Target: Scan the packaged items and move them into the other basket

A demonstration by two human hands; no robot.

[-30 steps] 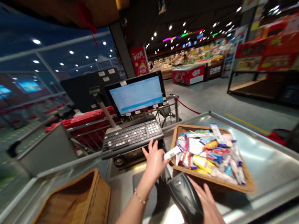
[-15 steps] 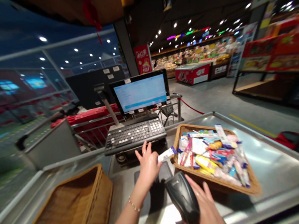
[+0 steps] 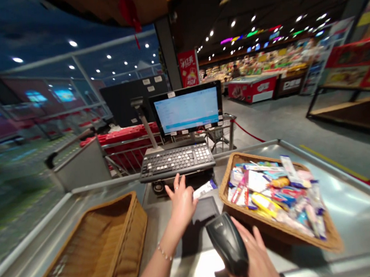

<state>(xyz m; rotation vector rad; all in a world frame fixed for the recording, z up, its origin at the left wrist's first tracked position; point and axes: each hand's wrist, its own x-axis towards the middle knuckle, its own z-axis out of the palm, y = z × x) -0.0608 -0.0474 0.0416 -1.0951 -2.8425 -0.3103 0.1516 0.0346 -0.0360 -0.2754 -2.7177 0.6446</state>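
Note:
My left hand (image 3: 181,205) is over the counter just in front of the keyboard (image 3: 177,161). Between its thumb and fingers is a slim white packet with blue ends (image 3: 204,189), pointing right; the other fingers are spread. My right hand (image 3: 255,254) is wrapped round a black barcode scanner (image 3: 227,244), whose head points up and to the left, near the packet. Beside it on the right stands a wicker basket (image 3: 228,172) full of small colourful packets. A dark flat pad (image 3: 206,209) lies below my left hand.
Another wicker basket (image 3: 128,232) stands at the left, its visible inside bare. Behind the keyboard is a lit monitor (image 3: 187,110) on the metal counter (image 3: 346,198). Shopping carts (image 3: 128,153) stand beyond the counter's far edge.
The view has turned slightly left, so baskets, monitor and keyboard sit further right in the picture. Both hands keep their holds and have shifted a little left relative to the counter.

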